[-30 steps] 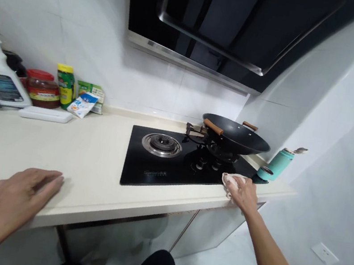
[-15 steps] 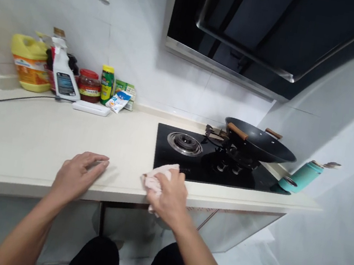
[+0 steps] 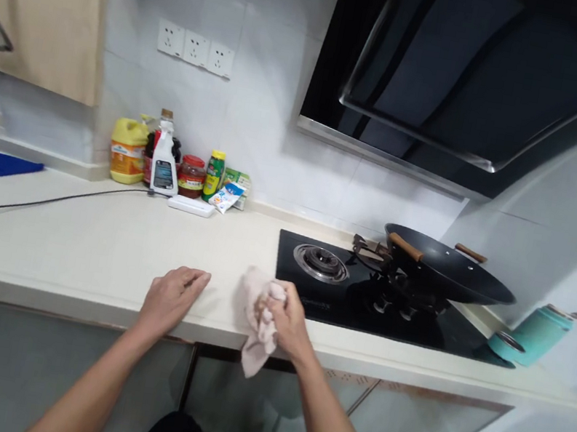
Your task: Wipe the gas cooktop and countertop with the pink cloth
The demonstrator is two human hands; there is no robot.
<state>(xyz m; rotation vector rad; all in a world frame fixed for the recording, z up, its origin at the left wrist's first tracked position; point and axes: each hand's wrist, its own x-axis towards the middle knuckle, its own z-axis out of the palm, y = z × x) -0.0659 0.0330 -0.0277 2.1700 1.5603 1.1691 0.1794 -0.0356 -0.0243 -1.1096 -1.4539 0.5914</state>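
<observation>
My right hand grips a crumpled pale pink cloth at the front edge of the cream countertop. One end of the cloth hangs over that edge; a brownish stain shows on it. Just left of the black gas stove, the hand overlaps the stove's front left corner. My left hand hovers at or rests on the counter's front edge, its fingers loosely extended, with nothing seen in it. Whether it touches the surface I cannot tell.
A black wok sits on the stove's right burner, near a teal container. Along the wall stand a yellow jug, a spray bottle and a red-lidded jar. A black cable crosses the counter. Overhead hangs a range hood.
The cloth, bunched under my right hand before, now shows more and droops over the edge. My left thumb and fingers have come closer together. The view has shifted left and up.
</observation>
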